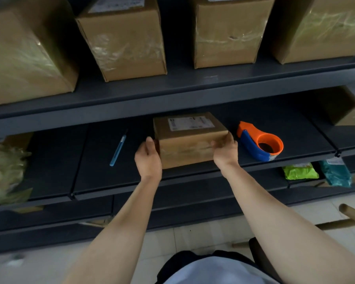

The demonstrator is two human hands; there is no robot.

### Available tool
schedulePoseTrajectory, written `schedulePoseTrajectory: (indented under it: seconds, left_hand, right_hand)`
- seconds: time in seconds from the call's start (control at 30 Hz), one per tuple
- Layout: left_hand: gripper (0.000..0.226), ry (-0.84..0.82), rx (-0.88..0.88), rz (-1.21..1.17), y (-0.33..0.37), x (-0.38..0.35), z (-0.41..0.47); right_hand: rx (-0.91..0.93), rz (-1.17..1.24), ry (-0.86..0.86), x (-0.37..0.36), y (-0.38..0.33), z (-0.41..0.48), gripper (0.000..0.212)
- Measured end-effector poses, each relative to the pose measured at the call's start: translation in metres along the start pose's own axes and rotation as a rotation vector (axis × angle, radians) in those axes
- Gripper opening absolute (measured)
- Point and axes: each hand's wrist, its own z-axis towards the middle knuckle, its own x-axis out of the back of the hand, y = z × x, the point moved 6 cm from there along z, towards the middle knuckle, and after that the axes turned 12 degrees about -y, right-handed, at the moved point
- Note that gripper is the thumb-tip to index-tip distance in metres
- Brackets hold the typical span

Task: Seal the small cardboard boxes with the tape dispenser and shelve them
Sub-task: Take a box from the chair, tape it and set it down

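We held the small cardboard box (pixel 190 138) at the front of the shelf (pixel 90 173), just beside the tape dispenser (pixel 258 141), with the fingers of our left hand (pixel 148 158) and right hand (pixel 225 152) curled round its ends. We judged it best to push it back squarely, clear of the dispenser.

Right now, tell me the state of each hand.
Left hand: grips the left end of the small cardboard box.
Right hand: grips the box's right end.

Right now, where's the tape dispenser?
Head view: the tape dispenser lies on the middle shelf, right of centre, just right of the right hand, which holds the small cardboard box together with the left hand.
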Motion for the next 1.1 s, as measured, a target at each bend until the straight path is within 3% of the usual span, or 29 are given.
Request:
schedulePoseTrajectory:
  seconds: [0.13,0.27,0.37,0.47,0.53,0.6,0.73,0.87,1.03,1.1]
  left_hand:
    - [0.025,0.024,0.108,0.128,-0.009,-0.003,-0.01]
    - [0.037,-0.245,0.177,0.003,-0.028,-0.037,-0.025]
    - [0.043,-0.248,0.213,0.097,-0.035,-0.035,-0.021]
    - [0.086,-0.24,0.228,0.318,-0.038,-0.016,0.003]
    - [0.116,-0.37,0.252,0.402,-0.038,-0.012,0.019]
    - [0.125,-0.495,0.226,0.458,-0.035,-0.014,0.03]
    - [0.106,-0.583,0.188,0.464,-0.036,-0.022,0.046]
    - [0.084,-0.538,0.115,0.509,-0.046,-0.031,0.044]
    - [0.047,-0.476,0.059,0.539,-0.043,-0.028,0.038]
    - [0.043,-0.453,0.053,0.569,-0.04,-0.026,0.032]
  right_hand:
    - [-0.145,0.026,-0.137,-0.02,0.024,-0.003,0.078]
    - [-0.025,0.031,-0.278,-0.048,0.022,-0.014,0.086]
    - [0.021,-0.044,-0.349,-0.059,0.028,-0.019,0.1]
    - [0.033,-0.121,-0.379,-0.062,0.034,-0.019,0.115]
    - [0.047,-0.142,-0.38,-0.067,0.033,-0.019,0.124]
    - [0.05,-0.099,-0.36,-0.072,0.029,-0.019,0.131]
    - [0.066,-0.02,-0.316,-0.076,0.026,-0.013,0.129]
    - [0.064,0.016,-0.289,-0.066,0.025,-0.01,0.092]
    - [0.071,-0.045,-0.298,-0.061,0.026,-0.012,0.097]
    - [0.076,-0.068,-0.302,-0.059,0.024,-0.015,0.094]
